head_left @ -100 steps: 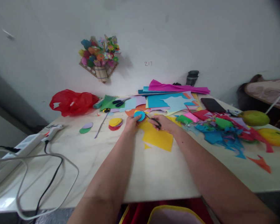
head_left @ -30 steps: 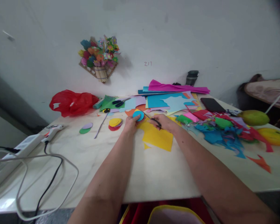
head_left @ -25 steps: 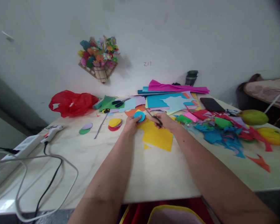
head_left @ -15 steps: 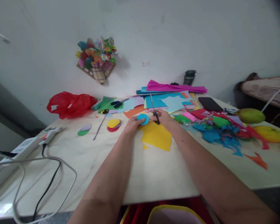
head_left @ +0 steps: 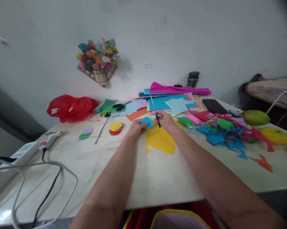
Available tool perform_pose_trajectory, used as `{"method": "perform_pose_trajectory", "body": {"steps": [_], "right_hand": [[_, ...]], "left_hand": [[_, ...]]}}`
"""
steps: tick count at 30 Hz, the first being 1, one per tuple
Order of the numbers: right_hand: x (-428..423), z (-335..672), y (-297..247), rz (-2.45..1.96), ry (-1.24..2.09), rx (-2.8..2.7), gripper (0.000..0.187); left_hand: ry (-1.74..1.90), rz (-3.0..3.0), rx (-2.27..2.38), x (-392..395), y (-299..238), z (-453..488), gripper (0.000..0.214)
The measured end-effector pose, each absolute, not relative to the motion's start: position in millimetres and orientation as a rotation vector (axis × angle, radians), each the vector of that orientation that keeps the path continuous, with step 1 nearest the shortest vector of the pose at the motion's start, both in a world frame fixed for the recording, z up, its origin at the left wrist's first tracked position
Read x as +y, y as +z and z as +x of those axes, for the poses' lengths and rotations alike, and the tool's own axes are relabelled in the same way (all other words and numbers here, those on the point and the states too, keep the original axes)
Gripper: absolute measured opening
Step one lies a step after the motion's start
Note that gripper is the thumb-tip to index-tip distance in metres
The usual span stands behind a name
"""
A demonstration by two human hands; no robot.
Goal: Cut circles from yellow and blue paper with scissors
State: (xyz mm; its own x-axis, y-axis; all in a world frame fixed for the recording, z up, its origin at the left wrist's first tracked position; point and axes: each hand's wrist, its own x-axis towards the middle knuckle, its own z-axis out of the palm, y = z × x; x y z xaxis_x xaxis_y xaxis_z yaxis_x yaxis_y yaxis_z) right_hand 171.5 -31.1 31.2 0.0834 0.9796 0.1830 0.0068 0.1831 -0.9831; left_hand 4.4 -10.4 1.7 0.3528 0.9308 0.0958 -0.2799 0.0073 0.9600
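Note:
Between the thumb and fingers of my left hand [head_left: 135, 127] is a blue paper circle [head_left: 147, 122]. My right hand [head_left: 166, 121] is closed around the dark handles of a pair of scissors [head_left: 155, 109], whose blades point up and away from me. The right fingertips are close to the circle's right edge; whether they touch it I cannot tell. Beneath both hands lies a yellow sheet [head_left: 160, 140] with a cut edge. To the left are a stack of yellow and red circles [head_left: 116, 127] and a purple circle [head_left: 87, 131] overlapping a green one [head_left: 84, 136].
Coloured sheets [head_left: 155, 103] and a second pair of scissors [head_left: 119, 106] lie at the back. Blue scraps [head_left: 215, 136], a phone [head_left: 214, 106] and yellow-green fruit [head_left: 255, 117] are on the right. A red plastic bag [head_left: 71, 108] and a power strip [head_left: 16, 159] with cables occupy the left.
The scissors have turned in my right hand, so their handles now appear edge-on and the blades lean a little further left. My left hand still holds the blue circle.

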Motion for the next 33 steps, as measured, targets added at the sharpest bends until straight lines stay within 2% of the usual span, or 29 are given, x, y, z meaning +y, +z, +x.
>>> {"method": "perform_pose_trajectory", "body": {"steps": [11, 16, 21, 33], "right_hand": [[-35.8, 162.6, 31.3, -1.213, 1.085, -1.191, 0.033], [-36.5, 171.0, 28.9, -1.245, 1.167, -1.274, 0.027], [-40.3, 175.1, 28.9, -1.229, 1.299, -1.359, 0.032], [-44.5, 170.7, 28.8, -1.225, 1.364, -1.464, 0.029]], "left_hand": [[1.262, 1.04, 0.738, -3.4, -1.6, 3.7, 0.028], [1.361, 0.972, 0.769, 0.4, -2.1, 2.3, 0.03], [1.44, 0.909, 0.783, 0.2, -0.1, 1.8, 0.032], [1.472, 0.842, 0.796, 0.3, 0.6, 1.9, 0.027]]}}
